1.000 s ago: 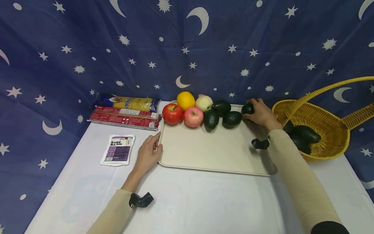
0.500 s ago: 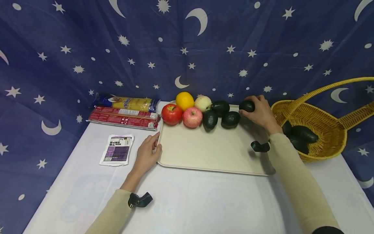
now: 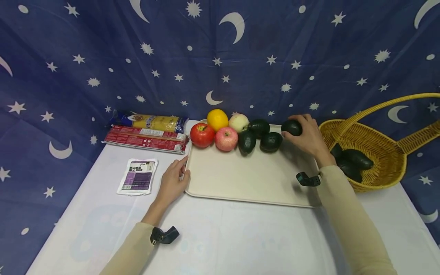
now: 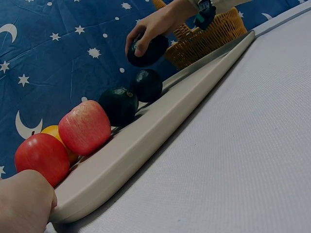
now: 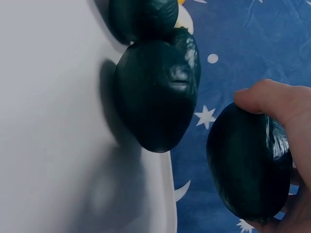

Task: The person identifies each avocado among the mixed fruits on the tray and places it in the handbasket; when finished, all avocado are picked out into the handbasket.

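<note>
My right hand [image 3: 306, 134] grips a dark green avocado [image 5: 249, 162] between thumb and fingers. It holds the fruit above the back right of the beige tray [image 3: 240, 173], clear of the surface in the left wrist view. Three more avocados [image 3: 271, 141] lie clustered along the tray's back, just left of that hand. Beside them sit a pink apple [image 3: 226, 139], a pale round fruit [image 3: 238, 122], an orange [image 3: 217, 120] and a red tomato-like fruit [image 3: 202, 135]. At the tray's left rim rests my left hand [image 3: 173, 180], fingers relaxed, thumb and index touching the edge.
A yellow wicker basket [image 3: 388, 152] with a tall handle stands at the right, several avocados [image 3: 355, 159] inside. Left of the tray lie a yellow-blue pasta packet [image 3: 151, 121], a red packet [image 3: 146, 139] and a white-purple pouch [image 3: 138, 177]. A blue starry cloth hangs behind.
The avocado in my right hand has risen slightly from beside the other avocados and shows more of itself. The right wrist has shifted a little toward me. My left hand stays at the rim.
</note>
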{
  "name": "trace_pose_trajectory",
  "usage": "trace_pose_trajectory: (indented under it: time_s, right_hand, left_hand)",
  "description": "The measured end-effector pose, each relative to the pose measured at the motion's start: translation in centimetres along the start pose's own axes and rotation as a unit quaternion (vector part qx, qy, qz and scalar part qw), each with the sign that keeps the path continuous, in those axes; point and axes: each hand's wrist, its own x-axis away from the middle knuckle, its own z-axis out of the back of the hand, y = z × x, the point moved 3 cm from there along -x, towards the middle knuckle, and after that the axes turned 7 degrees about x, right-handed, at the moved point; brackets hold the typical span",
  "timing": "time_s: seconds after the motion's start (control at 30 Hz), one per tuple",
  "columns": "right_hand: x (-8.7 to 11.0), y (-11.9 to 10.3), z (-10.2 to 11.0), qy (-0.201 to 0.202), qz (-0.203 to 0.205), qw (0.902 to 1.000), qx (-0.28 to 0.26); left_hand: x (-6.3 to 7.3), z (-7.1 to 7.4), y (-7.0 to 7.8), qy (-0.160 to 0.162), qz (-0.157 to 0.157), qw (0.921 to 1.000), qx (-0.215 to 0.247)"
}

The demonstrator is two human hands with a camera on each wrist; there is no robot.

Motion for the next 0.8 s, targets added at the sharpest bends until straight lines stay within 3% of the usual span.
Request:
trace_pose_trajectory:
  time_s: [0.47, 0.8]
  right_hand:
    - [2.7, -0.9, 2.0, 0.031, 0.009, 0.9989, -0.032]
    - [5.1, -0.5, 3.2, 0.084, -0.007, 0.9950, -0.055]
  left_hand:
    - [0.1, 0.1, 0.1, -0.003, 0.007, 0.9999, 0.007]
    - [0.0, -0.1, -0.2, -0.011, 0.016, 0.9998, 0.000]
